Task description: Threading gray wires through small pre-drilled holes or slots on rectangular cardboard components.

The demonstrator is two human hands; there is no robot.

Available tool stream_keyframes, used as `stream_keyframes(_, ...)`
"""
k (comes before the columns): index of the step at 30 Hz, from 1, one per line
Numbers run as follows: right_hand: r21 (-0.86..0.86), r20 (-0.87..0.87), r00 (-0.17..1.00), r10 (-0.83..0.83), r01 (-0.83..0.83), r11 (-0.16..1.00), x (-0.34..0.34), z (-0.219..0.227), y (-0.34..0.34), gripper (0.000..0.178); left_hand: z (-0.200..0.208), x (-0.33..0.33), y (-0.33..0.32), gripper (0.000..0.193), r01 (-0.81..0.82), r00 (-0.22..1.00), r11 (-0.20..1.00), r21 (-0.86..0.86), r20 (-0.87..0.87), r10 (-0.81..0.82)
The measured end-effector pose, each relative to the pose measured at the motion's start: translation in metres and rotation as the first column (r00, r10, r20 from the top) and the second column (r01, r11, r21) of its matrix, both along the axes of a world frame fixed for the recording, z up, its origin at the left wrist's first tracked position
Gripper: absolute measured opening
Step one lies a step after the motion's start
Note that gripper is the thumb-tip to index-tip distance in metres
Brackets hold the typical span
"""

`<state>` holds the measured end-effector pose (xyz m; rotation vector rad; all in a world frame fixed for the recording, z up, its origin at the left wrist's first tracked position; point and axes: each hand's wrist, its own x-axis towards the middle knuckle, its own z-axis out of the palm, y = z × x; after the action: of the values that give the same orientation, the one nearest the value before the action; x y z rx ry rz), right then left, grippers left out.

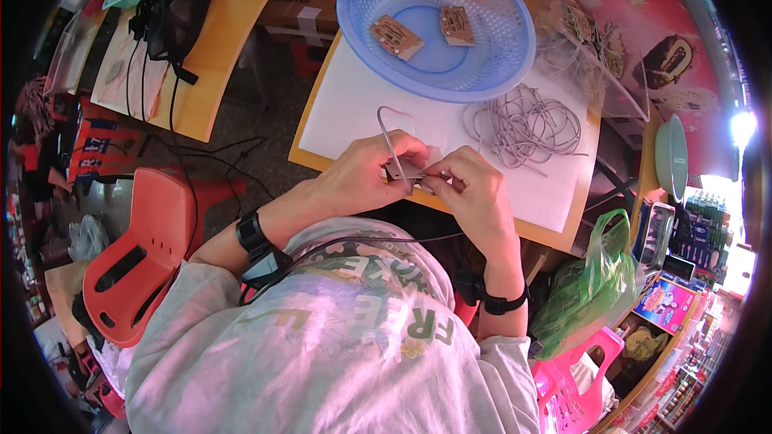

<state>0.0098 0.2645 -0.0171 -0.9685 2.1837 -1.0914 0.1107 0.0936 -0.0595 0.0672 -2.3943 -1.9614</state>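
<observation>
Close to the table's near edge, my left hand (363, 174) is closed round a small flat card (408, 172). A thin grey cord (388, 138) rises from between its fingers and bends over at the top. My right hand (476, 190) meets it from the other side, thumb and forefinger pinched at the card's edge; the fingers hide exactly what they grip. To their right lies a loose tangle of grey cord (527, 130) on the white tabletop (338, 116). Beyond stands a blue plastic basket (515, 72) with two brown cardboard tags (396, 37) inside.
Clear plastic bags with bundled cords (591, 36) lie at the far right. A green plastic bag (591, 289) hangs near my right elbow, above a pink stool (579, 370). At left are a red chair (145, 249), dark cables and another wooden table (233, 24).
</observation>
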Motion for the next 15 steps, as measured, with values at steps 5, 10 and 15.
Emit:
stream_keyframes(5, -0.153, 0.318, 0.926, -0.201, 0.259, 0.954, -0.006, -0.018, 0.009, 0.011, -0.020, 0.000, 0.004, 0.024, -0.097, 0.992, 0.862, 0.497, -0.023, 0.125)
stream_keyframes(10, -0.126, 0.254, 0.942, -0.219, 0.256, 0.958, -0.010, -0.013, 0.011, 0.015, -0.018, 0.000, -0.002, 0.016, -0.144, 0.983, 0.780, 0.610, 0.178, 0.042)
stream_keyframes(15, -0.114, 0.075, 0.991, -0.107, 0.115, 0.987, -0.013, -0.008, 0.015, 0.016, -0.019, -0.002, -0.002, 0.017, -0.213, 0.971, 0.703, 0.678, 0.226, 0.076)
